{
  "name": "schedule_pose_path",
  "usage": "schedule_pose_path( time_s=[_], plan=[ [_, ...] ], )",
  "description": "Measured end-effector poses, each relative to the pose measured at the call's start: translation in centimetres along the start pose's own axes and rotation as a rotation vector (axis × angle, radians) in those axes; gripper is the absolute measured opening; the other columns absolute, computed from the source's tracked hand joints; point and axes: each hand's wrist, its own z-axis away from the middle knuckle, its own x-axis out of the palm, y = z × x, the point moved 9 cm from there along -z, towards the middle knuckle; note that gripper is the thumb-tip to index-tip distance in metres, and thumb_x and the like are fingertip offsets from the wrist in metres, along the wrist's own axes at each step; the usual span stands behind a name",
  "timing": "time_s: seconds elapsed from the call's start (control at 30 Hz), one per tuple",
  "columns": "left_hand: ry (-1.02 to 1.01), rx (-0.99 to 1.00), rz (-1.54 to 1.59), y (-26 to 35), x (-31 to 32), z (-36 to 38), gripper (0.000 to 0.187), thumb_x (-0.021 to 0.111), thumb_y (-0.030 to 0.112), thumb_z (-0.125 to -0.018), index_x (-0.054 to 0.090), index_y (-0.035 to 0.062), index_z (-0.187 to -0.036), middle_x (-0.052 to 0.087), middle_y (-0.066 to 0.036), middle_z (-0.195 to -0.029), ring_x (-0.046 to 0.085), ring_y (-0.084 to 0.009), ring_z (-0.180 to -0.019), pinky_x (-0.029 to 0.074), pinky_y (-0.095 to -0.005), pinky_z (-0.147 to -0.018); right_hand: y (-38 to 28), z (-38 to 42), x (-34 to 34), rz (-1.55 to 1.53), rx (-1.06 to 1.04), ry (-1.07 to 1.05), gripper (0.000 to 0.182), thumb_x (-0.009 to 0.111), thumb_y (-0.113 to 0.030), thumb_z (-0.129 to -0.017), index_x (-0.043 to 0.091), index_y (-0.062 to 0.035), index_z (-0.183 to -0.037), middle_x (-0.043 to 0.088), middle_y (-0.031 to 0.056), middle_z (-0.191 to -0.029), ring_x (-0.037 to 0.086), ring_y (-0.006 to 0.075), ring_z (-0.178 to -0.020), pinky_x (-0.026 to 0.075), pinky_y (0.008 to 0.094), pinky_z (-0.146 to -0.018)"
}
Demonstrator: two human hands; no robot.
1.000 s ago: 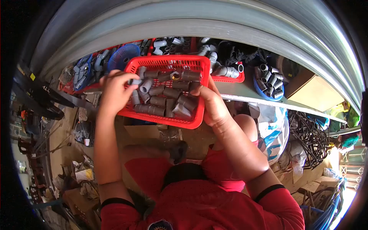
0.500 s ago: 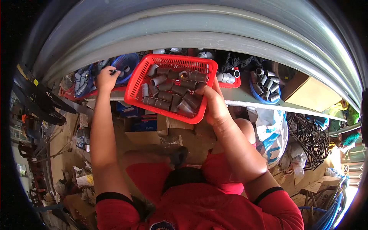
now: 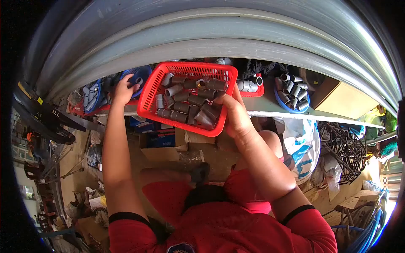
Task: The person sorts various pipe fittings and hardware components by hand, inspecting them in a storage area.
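My right hand (image 3: 235, 110) grips the right side of a red plastic basket (image 3: 145, 98), its thumb over the rim. The basket is tilted toward me and holds several grey pipe fittings (image 3: 196, 100), one with a brass-coloured insert (image 3: 201, 84). To the left, my left hand (image 3: 125, 90) is open, thumb and fingers apart, with nothing visible between them. It hovers at the near edge of a blue basket (image 3: 145, 71), which has a grey fitting (image 3: 139, 80) inside. The red basket covers part of the shelf behind it.
Large grey pipes (image 3: 202, 46) arch low over the shelf (image 3: 270, 103). A blue basket of fittings (image 3: 291, 109) and a cardboard box (image 3: 344, 101) stand at right; another blue basket (image 3: 99, 99) is at left. Below are an open carton (image 3: 162, 152) and a white plastic bag (image 3: 301, 143).
My left hand has shifted slightly right and its fingers have spread; the small dark piece seen at its fingertips no longer shows there. My right hand still holds the red basket in nearly the same place.
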Motion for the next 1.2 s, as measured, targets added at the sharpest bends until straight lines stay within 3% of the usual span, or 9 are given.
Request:
schedule_pose_path(
  time_s=[0.37,0.57,0.67,0.77,0.87,1.0,1.1,1.17,1.2],
  plan=[
    [0.103,0.264,-0.009,2.4,0.5,0.3,0.049,0.079,0.005,-0.075,0.068,0.0168,-0.121,0.07,-0.01,-0.118,0.066,-0.0313,-0.109,0.05,-0.0366,-0.092,-0.2,0.1,0.0,0.01,-0.013,0.014,0.082,0.056,0.0,-0.075,0.032,-0.0158,-0.151,0.058,0.0088,-0.12,0.056,0.0228,-0.107,0.047,0.0348,-0.094],
    [0.216,0.277,-0.036,6.5,-1.6,1.8,0.038,0.078,0.0,-0.069,0.067,0.0095,-0.104,0.069,-0.015,-0.108,0.066,-0.0356,-0.1,0.051,-0.0429,-0.08,-0.2,0.0,0.2,-0.003,-0.016,-0.009,0.082,0.056,0.001,-0.075,0.031,-0.0153,-0.151,0.058,0.0091,-0.12,0.056,0.0234,-0.109,0.047,0.0354,-0.095],
    [0.372,0.459,-0.018,6.7,-1.8,1.8,0.032,0.075,-0.002,-0.069,0.064,0.0067,-0.098,0.068,-0.017,-0.103,0.065,-0.0374,-0.098,0.049,-0.0463,-0.076,-0.2,0.1,0.1,0.003,-0.006,0.015,0.082,0.056,0.002,-0.075,0.031,-0.0152,-0.151,0.059,0.009,-0.12,0.056,0.0232,-0.109,0.047,0.0353,-0.095],
    [0.206,0.11,-0.212,4.7,-1.5,0.5,0.031,0.073,-0.004,-0.069,0.064,0.0054,-0.097,0.07,-0.017,-0.104,0.065,-0.0384,-0.101,0.051,-0.0459,-0.08,0.0,-0.1,-0.1,0.009,-0.012,0.022,0.081,0.056,0.002,-0.076,0.031,-0.0152,-0.151,0.059,0.009,-0.119,0.056,0.0227,-0.108,0.046,0.0349,-0.095],
    [0.194,0.285,-0.282,6.6,-1.8,0.8,0.032,0.071,-0.004,-0.071,0.067,0.0053,-0.101,0.071,-0.017,-0.105,0.066,-0.0372,-0.102,0.052,-0.0429,-0.084,0.0,-0.2,-0.1,0.0,-0.004,0.018,0.081,0.056,0.002,-0.076,0.032,-0.0151,-0.151,0.059,0.0089,-0.118,0.056,0.0223,-0.107,0.046,0.0345,-0.094],
    [0.055,0.305,0.015,6.0,-0.5,0.9,0.036,0.069,-0.003,-0.077,0.07,0.0043,-0.113,0.073,-0.016,-0.104,0.069,-0.0282,-0.1,0.052,-0.0354,-0.088,0.2,-0.4,0.0,-0.037,-0.007,-0.006,0.081,0.055,0.002,-0.076,0.031,-0.0148,-0.152,0.059,0.009,-0.118,0.056,0.0222,-0.106,0.046,0.0342,-0.094],
    [0.267,0.398,0.204,4.9,-1.9,0.7,0.025,0.064,0.002,-0.088,0.07,0.0012,-0.112,0.074,-0.013,-0.107,0.068,-0.026,-0.105,0.049,-0.0362,-0.094,-0.1,-0.4,0.0,-0.018,-0.02,-0.011,0.082,0.055,0.002,-0.077,0.029,-0.015,-0.153,0.059,0.0096,-0.12,0.056,0.0229,-0.107,0.046,0.0352,-0.095],
    [0.309,0.237,0.318,10.0,-5.1,4.1,0.018,0.065,0.014,-0.094,0.072,0.0013,-0.105,0.072,-0.012,-0.111,0.067,-0.0234,-0.105,0.048,-0.0344,-0.096,0.0,-0.3,-0.2,-0.023,-0.02,0.015,0.084,0.055,0.003,-0.077,0.027,-0.0153,-0.154,0.059,0.0102,-0.121,0.057,0.0234,-0.107,0.047,0.0355,-0.095],
    [0.239,0.337,0.349,13.3,-5.3,6.0,0.018,0.068,0.015,-0.092,0.072,0.0022,-0.103,0.072,-0.012,-0.109,0.066,-0.024,-0.104,0.048,-0.0354,-0.095,0.1,-0.3,-0.2,-0.026,-0.019,0.028,0.085,0.055,0.003,-0.077,0.026,-0.0154,-0.155,0.059,0.0104,-0.121,0.057,0.0236,-0.108,0.047,0.0356,-0.095]
  ],
)
